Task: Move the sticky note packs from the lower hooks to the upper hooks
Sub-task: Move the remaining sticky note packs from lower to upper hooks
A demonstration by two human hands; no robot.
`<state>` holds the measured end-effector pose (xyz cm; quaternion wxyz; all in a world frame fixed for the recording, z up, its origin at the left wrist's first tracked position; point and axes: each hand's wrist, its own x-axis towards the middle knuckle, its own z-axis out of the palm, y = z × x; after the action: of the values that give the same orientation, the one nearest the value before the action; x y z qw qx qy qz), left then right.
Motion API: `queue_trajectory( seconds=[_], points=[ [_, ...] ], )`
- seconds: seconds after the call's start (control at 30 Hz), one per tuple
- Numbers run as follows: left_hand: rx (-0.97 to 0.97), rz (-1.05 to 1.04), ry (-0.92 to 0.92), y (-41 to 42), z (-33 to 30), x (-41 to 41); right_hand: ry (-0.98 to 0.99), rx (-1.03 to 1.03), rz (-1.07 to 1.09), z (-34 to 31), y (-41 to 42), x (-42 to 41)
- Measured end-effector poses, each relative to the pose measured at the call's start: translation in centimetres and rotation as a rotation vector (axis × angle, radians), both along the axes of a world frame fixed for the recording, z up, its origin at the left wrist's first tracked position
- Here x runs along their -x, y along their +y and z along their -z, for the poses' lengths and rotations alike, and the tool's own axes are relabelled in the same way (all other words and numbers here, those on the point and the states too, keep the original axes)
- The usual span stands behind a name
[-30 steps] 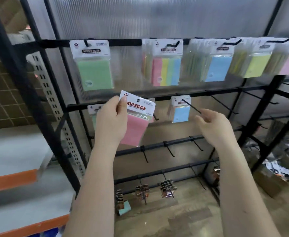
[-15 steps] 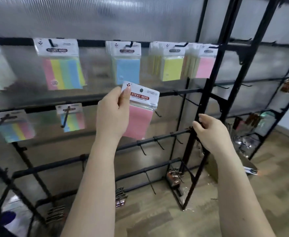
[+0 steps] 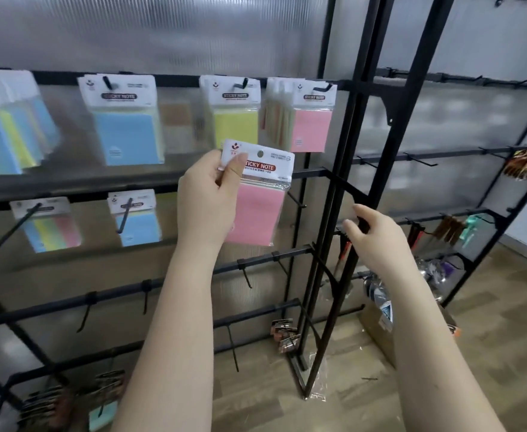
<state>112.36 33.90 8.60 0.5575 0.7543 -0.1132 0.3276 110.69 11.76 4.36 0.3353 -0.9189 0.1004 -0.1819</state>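
Pink pack (image 3: 257,210) is pinched by its header card in the left hand (image 3: 207,198), held just below the upper pink stack (image 3: 310,120). Right hand (image 3: 372,232) is loosely curled near the black post (image 3: 343,182), apparently holding nothing (contact unclear). Header hole should be lined up with the hook tip (image 3: 326,87), then slid back level. Since the earlier frame, the view has panned right; the grip is unchanged.
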Motion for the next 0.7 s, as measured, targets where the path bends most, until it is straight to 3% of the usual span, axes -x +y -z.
queue_trajectory(
  seconds=[0.43, 0.7],
  points=[
    [-0.031, 0.1, -0.229, -7.7, -3.2, -11.8, 0.127, 0.105, -0.159, 2.1, -3.9, -11.3],
    [0.035, 0.052, -0.242, -11.0, -4.6, -17.4, 0.117, 0.095, -0.212, 1.8, -5.2, -16.2]
  ],
)
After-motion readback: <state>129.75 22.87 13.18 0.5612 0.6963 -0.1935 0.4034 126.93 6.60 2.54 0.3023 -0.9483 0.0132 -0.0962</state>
